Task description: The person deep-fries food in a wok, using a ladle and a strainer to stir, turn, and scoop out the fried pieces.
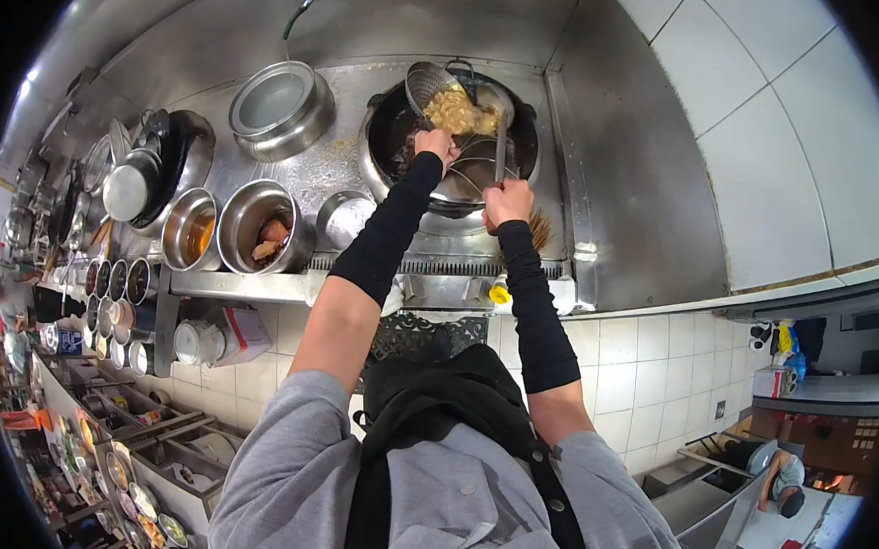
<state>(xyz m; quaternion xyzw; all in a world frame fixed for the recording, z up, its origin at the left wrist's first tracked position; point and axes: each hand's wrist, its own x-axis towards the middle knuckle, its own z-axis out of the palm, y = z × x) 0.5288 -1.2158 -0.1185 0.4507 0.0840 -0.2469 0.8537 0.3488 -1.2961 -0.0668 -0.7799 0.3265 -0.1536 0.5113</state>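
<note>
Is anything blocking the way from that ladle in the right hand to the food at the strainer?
Nothing visible. The ladle in the right hand reaches right up beside the food at the strainer; the left hand is on the near side, not between them.

Bright light glints off the steel counter (342, 135) before me; my hands (508, 204) look fairly sharp. Fisheye curvature bows the wall tiles (764, 142), corners go black, and the far-left clutter (21, 327) seems blurred.

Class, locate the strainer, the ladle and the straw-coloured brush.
Strainer (424, 82), head view: on its perforated bowl.
Ladle (502, 147), head view: on its handle.
Straw-coloured brush (539, 229), head view: on its bristles.
</note>
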